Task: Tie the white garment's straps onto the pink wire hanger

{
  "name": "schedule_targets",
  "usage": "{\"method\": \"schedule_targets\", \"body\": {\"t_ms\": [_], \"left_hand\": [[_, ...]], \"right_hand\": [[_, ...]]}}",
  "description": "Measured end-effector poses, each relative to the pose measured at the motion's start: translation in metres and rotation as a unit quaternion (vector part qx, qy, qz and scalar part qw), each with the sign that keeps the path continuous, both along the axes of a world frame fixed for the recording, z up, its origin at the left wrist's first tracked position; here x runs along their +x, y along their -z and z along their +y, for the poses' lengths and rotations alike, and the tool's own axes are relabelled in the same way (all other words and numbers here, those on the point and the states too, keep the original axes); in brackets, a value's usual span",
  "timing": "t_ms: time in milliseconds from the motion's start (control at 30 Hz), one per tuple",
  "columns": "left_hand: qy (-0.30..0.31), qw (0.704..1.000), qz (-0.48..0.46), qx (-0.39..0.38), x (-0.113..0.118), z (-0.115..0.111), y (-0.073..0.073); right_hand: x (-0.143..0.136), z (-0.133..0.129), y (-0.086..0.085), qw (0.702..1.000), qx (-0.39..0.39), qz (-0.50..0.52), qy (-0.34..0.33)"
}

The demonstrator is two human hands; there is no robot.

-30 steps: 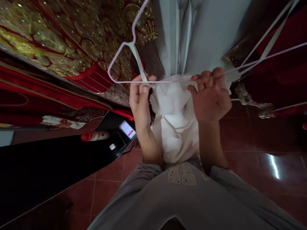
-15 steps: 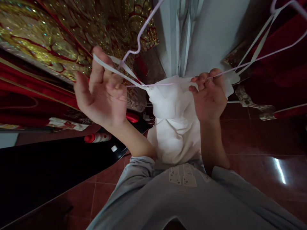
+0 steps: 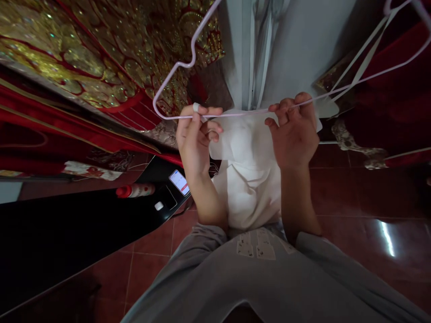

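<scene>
A pale pink hanger [image 3: 245, 113] stretches across in front of me, its bottom bar level and its left corner bare. My right hand [image 3: 295, 132] has its fingers curled round the bar, right of the middle. At the bar's left part is my left hand [image 3: 198, 143], fingers bent and thumb near the forefinger. A small white bit of strap [image 3: 195, 106] shows at these fingers; the rest of it is hidden. Below both hands hangs a white garment [image 3: 247, 179]. Its other straps [image 3: 364, 72] loop over the hanger's right shoulder.
Gold-sequined red clothing [image 3: 111, 54] hangs on the left, dark red clothing [image 3: 387, 107] on the right. A black table [image 3: 84, 224] at lower left bears a red-capped bottle [image 3: 136, 190], a lit phone [image 3: 179, 181] and a small white case [image 3: 159, 206]. Grey curtain folds [image 3: 256, 54] hang ahead.
My left hand has moved right and turned inward to the bar. The strap stretched over its fingers has come off the hanger's left end. My right hand has hardly moved.
</scene>
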State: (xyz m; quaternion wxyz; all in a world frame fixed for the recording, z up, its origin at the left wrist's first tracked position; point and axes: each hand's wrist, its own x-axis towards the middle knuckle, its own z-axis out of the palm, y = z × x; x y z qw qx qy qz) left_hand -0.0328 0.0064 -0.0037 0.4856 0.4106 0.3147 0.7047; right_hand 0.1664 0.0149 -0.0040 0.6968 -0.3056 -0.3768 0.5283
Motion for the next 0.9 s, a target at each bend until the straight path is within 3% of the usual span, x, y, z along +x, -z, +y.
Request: {"method": "schedule_targets", "body": {"t_ms": [167, 400, 600, 733, 833, 900], "left_hand": [[-0.017, 0.999, -0.02, 0.037, 0.019, -0.002, -0.005], [-0.023, 0.999, -0.021, 0.039, 0.02, 0.006, 0.001], [-0.022, 0.999, -0.021, 0.019, 0.021, 0.004, -0.004], [-0.03, 0.999, -0.001, 0.016, 0.021, 0.003, -0.002], [-0.023, 0.999, -0.005, 0.022, 0.018, 0.005, 0.0], [-0.025, 0.999, -0.004, 0.026, 0.015, 0.006, 0.001]], "right_hand": [[0.019, 0.003, 0.0, 0.997, -0.016, -0.053, 0.052], [0.058, 0.015, 0.014, 0.952, 0.028, -0.012, 0.304], [0.061, 0.021, 0.008, 0.95, 0.065, -0.149, 0.268], [0.053, 0.014, -0.011, 0.944, 0.105, -0.147, 0.275], [0.047, 0.009, -0.043, 0.948, 0.118, -0.146, 0.257], [0.047, 0.01, -0.068, 0.969, 0.068, -0.099, 0.218]]}}
